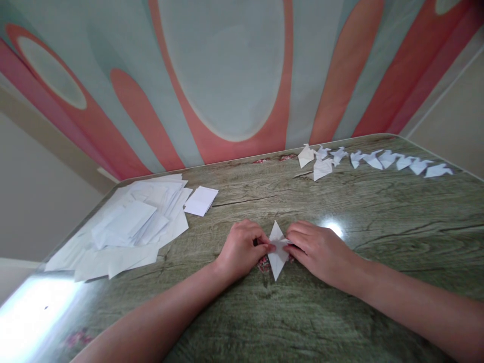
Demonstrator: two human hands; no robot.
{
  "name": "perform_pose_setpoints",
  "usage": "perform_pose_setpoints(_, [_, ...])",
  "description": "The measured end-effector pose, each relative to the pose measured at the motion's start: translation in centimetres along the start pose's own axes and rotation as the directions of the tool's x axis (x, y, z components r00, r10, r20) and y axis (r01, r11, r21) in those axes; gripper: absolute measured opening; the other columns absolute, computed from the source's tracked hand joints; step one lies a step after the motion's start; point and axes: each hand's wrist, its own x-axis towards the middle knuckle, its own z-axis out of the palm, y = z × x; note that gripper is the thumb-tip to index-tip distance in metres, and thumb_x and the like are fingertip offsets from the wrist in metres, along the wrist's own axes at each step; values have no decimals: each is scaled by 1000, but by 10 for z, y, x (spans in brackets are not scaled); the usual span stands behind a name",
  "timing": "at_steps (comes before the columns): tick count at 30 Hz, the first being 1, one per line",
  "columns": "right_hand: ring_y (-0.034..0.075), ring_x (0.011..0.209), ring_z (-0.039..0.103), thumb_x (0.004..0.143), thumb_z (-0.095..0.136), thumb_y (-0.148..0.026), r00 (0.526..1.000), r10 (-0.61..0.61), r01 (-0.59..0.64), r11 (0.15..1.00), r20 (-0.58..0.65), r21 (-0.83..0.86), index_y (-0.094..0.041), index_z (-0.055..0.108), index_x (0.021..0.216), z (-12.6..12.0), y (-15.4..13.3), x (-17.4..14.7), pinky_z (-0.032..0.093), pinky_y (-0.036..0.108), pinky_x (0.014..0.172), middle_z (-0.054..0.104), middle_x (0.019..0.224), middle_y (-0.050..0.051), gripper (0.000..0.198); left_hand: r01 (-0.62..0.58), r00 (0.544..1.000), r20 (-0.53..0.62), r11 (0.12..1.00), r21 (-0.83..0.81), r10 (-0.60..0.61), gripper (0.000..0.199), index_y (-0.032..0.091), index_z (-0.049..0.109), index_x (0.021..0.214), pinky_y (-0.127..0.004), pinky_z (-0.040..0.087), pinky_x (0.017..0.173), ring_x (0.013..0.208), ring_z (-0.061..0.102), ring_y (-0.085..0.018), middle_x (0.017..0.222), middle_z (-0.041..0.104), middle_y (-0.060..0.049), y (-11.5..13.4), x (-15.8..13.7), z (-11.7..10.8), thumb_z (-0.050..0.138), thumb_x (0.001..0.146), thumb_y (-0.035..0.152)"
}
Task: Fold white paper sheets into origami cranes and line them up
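Observation:
A white folded paper, shaped like a long diamond, lies on the wood-patterned table with one point away from me and one toward me. At its left side my left hand pinches the edge between thumb and fingers. My right hand grips the right side of the same paper, its fingers closed together near the middle. A small flap stands out toward the right fingers; its exact fold is too small to tell.
A spread pile of white paper sheets covers the table's left part. Beside it lies a small folded paper square. Several white folded paper birds stand in a row at the back right. A patterned wall borders the table's far edge.

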Motion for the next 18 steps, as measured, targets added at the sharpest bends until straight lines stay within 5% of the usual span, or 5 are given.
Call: perform_pose_setpoints(18, [18,80,55,85,66,-28,994,105,-105,991,1,83,-17,60,73,-2,7,0,40,30,69,59,80,1,17,-5,1000,-1,1000,-18,5,11,20,68,68,-28,38,78,77,58,-15,70,66,3,-4,-3,-5,77,73,22])
